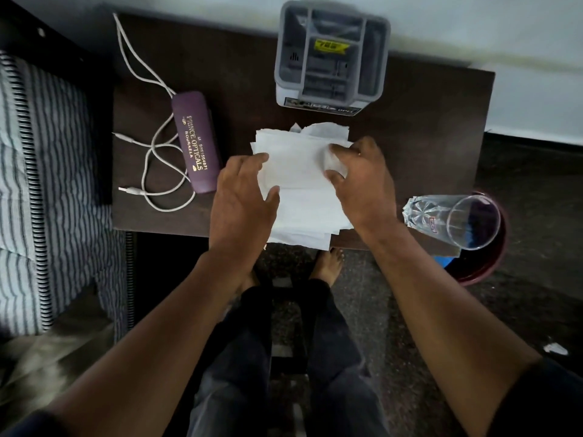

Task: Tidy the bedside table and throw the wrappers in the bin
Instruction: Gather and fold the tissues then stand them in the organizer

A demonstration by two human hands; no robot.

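A loose stack of white paper sheets [299, 159] lies in the middle of the dark wooden bedside table [426, 127], overhanging its front edge. My left hand [243, 197] rests on the stack's left side, thumb and fingers pressing the edge of the top sheets. My right hand [362, 181] pinches a crumpled corner of the papers on the right side. A purple spectacle case [197, 140] and a tangled white cable [151, 146] lie on the left part of the table. A clear drinking glass [454, 220] lies on its side at the table's right front corner.
A grey plastic organiser [331, 55] stands at the back of the table against the wall. A dark red bin [485, 263] sits on the floor beside the right front corner. A striped mattress [47, 184] lies to the left. A small scrap [556, 348] is on the floor.
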